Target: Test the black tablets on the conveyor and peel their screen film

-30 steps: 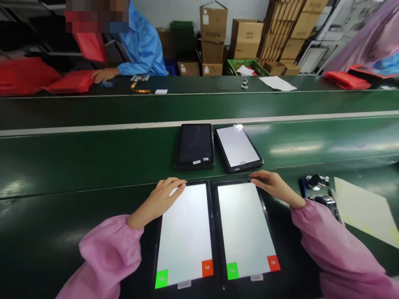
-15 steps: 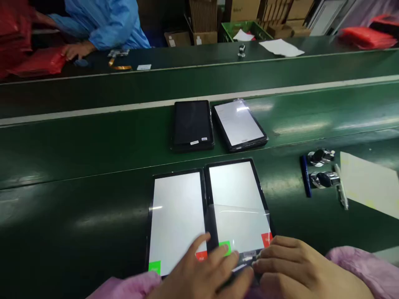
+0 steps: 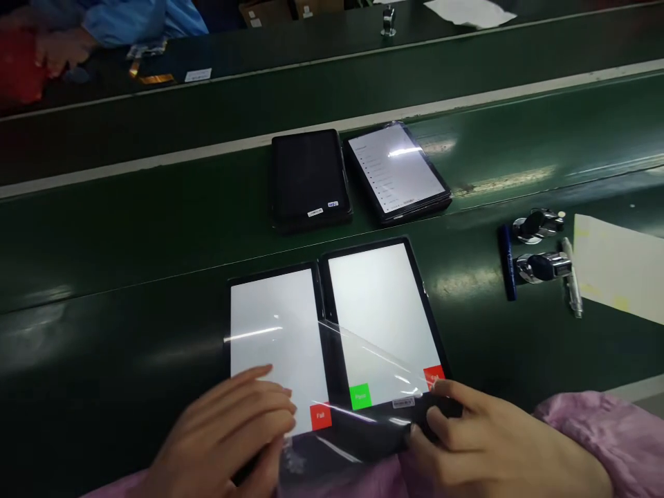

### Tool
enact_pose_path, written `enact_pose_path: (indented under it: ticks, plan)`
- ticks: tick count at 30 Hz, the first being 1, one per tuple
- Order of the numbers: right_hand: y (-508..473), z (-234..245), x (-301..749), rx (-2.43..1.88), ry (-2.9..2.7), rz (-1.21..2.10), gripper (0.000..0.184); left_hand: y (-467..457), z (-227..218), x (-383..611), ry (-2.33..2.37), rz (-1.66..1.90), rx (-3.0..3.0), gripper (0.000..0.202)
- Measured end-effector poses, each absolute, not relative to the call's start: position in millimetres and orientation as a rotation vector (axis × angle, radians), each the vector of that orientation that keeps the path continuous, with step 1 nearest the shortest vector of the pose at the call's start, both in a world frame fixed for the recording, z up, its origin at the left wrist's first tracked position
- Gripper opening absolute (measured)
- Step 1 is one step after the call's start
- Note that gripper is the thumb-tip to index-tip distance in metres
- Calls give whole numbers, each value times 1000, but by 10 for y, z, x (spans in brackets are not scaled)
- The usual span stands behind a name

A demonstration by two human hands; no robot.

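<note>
Side by side in front of me lie a left tablet [image 3: 277, 304] and a right tablet [image 3: 384, 311], both with lit white screens. The right one shows a green button at its lower left and a red one at its lower right. A clear plastic film [image 3: 337, 432] stretches slackly over their lower parts, lifted and catching the light. My left hand [image 3: 228, 429], fingers and thumb closed, grips the film's left side above the left tablet. At the right tablet's lower right corner, my right hand [image 3: 467, 436] pinches the film's other side.
Beyond them sit a dark-screened tablet [image 3: 311, 173] and a stack topped by a lit tablet [image 3: 397, 169]. To the right are a blue pen [image 3: 507, 263], metal fittings [image 3: 544, 266], a white pen [image 3: 572, 277] and paper [image 3: 617, 266]. Across the bench a person's hand [image 3: 65, 52] touches red material.
The film has spread leftward from the right tablet across the left one. My left hand has moved left and its fingers have closed. My view has tilted down; the stacked tablet's screen now shows a list.
</note>
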State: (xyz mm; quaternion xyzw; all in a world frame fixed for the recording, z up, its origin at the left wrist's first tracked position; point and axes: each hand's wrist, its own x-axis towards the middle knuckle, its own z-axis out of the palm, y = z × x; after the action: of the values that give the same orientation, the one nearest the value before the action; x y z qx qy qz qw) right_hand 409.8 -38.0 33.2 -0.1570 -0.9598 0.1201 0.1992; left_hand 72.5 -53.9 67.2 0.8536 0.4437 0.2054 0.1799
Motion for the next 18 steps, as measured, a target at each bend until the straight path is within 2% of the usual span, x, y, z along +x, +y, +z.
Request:
enact_pose_path:
  ticks: [7,10,14,18]
  plan:
    - [-277,450,4100,-602,-2654,266,48,77,529,612,1280,767,2404,23]
    - [-178,482,4084,-565,-2675,226,49,289,456,711,1318,576,2430,39]
    - [275,406,4013,-577,-2624,254,33,209,395,712,1499,334,2605,60]
    - [1003,152,3898,-856,-2288,436,13,-485,239,407,1707,241,2411,75]
